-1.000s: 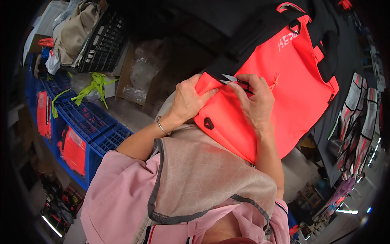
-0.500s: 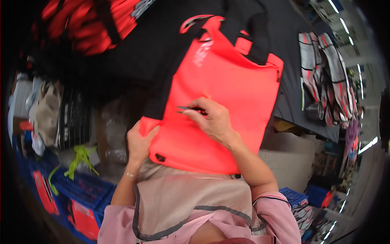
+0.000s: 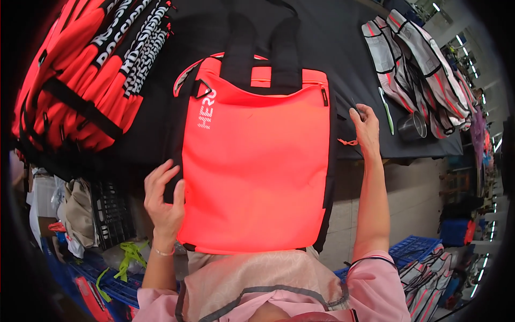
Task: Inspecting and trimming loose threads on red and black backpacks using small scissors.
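Observation:
A neon coral bag [image 3: 257,177] with black straps and black side trim lies flat, its top on the black table [image 3: 332,48] and its bottom hanging over my lap. My left hand [image 3: 163,201] grips the bag's lower left edge, thumb on the front. My right hand [image 3: 366,129] is just off the bag's right side at the table edge, fingers pinched on a small thin dark tool [image 3: 355,109]. A short orange thread [image 3: 347,142] sticks out beside that hand.
A pile of red and black bags [image 3: 80,75] fills the table's left. Grey reflective vests [image 3: 424,59], a green-handled tool [image 3: 387,110] and a black cup [image 3: 411,126] lie to the right. Blue crates [image 3: 115,287] and a black crate [image 3: 110,212] stand on the floor.
The view swung up to the table. The bag now lies flat and upright. My right hand left the bag's front and moved to its right side; my left hand slid to the left edge.

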Motion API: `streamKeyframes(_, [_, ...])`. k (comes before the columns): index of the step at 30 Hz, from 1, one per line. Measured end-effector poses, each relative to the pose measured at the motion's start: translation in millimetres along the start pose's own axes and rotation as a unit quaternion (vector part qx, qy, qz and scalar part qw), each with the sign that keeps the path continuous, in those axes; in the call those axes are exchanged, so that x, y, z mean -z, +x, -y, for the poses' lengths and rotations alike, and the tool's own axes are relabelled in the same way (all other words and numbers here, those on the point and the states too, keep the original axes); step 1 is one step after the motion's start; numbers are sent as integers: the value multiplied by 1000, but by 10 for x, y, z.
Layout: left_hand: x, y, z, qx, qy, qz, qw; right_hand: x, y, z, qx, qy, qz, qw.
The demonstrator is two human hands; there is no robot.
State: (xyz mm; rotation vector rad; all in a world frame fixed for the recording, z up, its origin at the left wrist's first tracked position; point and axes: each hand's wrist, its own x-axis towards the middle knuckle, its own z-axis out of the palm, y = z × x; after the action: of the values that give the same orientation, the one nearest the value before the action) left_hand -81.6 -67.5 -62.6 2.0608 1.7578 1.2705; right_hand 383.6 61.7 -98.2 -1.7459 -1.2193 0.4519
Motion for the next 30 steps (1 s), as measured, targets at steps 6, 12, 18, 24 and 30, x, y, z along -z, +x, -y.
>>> streamKeyframes(6, [-852, 1207, -343, -223, -78, 63, 970, -157, 234, -135, -30, -22, 18, 999])
streamKeyframes(12, [-1957, 1513, -267, -251, 119, 201, 939, -369, 530, 23, 13, 65, -15, 998])
streamKeyframes(18, [-2044, 895, -434, -239, 85, 184, 950, -703, 989, 843, 19, 20, 85, 996])
streamKeyframes(24, [-2123, 959, -509, -230, 71, 183, 953, -1637, 1490, 986, 31, -132, 144, 980])
streamKeyframes(30, [-2161, 983, -272, -25, -220, 103, 970, -1633, 1177, 1127, 34, 188, 110, 975])
